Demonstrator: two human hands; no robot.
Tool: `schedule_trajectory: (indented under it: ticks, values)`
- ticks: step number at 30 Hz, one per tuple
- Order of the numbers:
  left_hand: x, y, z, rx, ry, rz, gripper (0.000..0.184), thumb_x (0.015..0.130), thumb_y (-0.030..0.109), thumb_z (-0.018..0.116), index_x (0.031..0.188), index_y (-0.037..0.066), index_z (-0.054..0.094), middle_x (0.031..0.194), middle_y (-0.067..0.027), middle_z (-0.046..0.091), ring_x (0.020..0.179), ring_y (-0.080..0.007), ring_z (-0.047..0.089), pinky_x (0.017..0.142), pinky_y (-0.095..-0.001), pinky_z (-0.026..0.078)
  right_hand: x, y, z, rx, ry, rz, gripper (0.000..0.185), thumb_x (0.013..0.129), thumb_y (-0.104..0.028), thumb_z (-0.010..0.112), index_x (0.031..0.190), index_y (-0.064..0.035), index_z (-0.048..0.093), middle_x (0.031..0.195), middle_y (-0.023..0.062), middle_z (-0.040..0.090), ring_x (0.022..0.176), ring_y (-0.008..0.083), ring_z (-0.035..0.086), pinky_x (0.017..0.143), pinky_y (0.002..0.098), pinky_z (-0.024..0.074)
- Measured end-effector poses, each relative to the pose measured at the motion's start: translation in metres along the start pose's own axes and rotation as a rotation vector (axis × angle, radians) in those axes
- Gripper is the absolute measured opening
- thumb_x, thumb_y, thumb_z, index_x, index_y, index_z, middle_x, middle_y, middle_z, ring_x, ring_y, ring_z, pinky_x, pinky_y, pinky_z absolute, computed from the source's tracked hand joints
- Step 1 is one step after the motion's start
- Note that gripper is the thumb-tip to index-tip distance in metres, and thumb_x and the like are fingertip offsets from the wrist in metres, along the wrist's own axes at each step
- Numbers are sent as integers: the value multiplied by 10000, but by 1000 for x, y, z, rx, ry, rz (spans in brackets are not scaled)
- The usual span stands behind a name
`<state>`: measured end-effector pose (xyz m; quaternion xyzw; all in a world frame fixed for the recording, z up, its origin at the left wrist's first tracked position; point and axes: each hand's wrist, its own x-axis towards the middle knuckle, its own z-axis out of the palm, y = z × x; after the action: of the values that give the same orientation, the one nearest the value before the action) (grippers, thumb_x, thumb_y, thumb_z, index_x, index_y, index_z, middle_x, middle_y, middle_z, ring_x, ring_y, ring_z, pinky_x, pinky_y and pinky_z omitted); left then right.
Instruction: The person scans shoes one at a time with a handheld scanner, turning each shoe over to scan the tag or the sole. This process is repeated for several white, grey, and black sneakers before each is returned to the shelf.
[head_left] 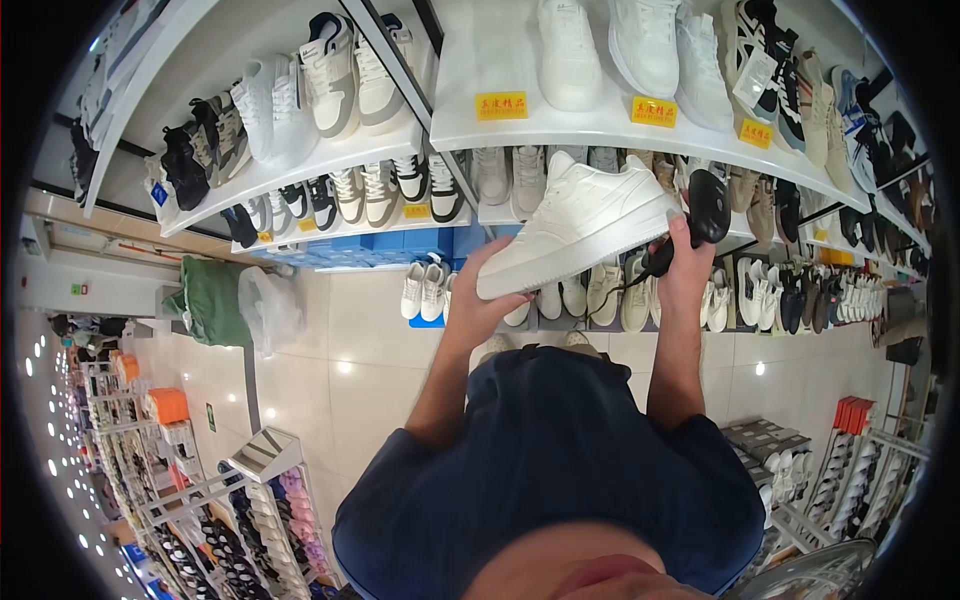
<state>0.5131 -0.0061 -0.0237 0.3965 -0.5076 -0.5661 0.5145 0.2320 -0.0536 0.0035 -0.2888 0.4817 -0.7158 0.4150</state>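
Note:
A white lace-up sneaker is tilted in front of my chest, its toe pointing left and down and its thick sole toward me. My left hand is closed around the toe end, thumb under the sole. At the heel end, my right hand is closed on a black handheld device with a rounded head and a thin cord, resembling a barcode scanner. The right thumb lies against the sneaker's heel. My palm hides part of the device's handle.
Ahead, an upper white shelf carries white shoes and yellow labels. Lower rows hold more shoes, with blue boxes at left. A green bag and a whitish plastic bag stand on the tiled floor. Shoe racks are behind me.

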Motion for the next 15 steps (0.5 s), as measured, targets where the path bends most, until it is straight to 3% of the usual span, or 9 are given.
schedule_trajectory:
  ticks: [3, 7, 10, 12, 13, 15]
  values:
    - [-6, 2, -8, 244, 45, 149, 637, 730, 133, 754, 1310, -35, 549, 1183, -164, 631, 1100, -233, 622, 871, -341, 526, -12, 0, 0, -54, 25, -16, 432, 839, -186, 779, 1169, 18, 588, 960, 67, 619, 699, 126, 586, 566, 265, 490]
    - [-14, 14, -19, 166, 24, 94, 552, 761, 135, 701, 1273, -31, 577, 1143, -169, 648, 1074, -225, 622, 931, -354, 491, -31, -5, 0, -198, 26, -23, 376, 828, -207, 799, 1074, 29, 639, 847, 43, 633, 653, 121, 570, 573, 268, 477]
    - [-14, 8, -39, 281, 57, 259, 483, 860, 215, 624, 1266, -41, 575, 1159, -162, 648, 1076, -223, 617, 969, -355, 463, -45, -8, 0, -339, 2, -84, 346, 824, -189, 807, 1046, 29, 655, 845, 33, 648, 702, 100, 571, 635, 256, 473]
    - [-19, 6, -47, 136, 36, 181, 457, 969, 280, 489, 1264, -59, 571, 1187, -157, 642, 1085, -216, 609, 970, -340, 459, -54, -5, 4, -344, 2, -130, 327, 828, -168, 801, 1046, 30, 658, 860, 28, 656, 736, 94, 575, 672, 253, 471]
    - [-20, 3, -50, 133, 33, 181, 457, 969, 280, 489, 1264, -59, 571, 1187, -157, 642, 1085, -216, 609, 970, -340, 459, -58, -3, 5, -346, -3, -175, 308, 833, -147, 795, 1046, 30, 660, 874, 24, 663, 769, 89, 578, 709, 250, 470]
    - [-24, -3, -56, -49, 84, 92, 480, 1034, 289, 352, 1272, -74, 557, 1196, -154, 639, 1097, -213, 606, 987, -331, 449, -65, 0, 6, -373, -8, -165, 288, 837, -130, 788, 1044, 27, 663, 893, 21, 668, 795, 89, 582, 729, 252, 468]
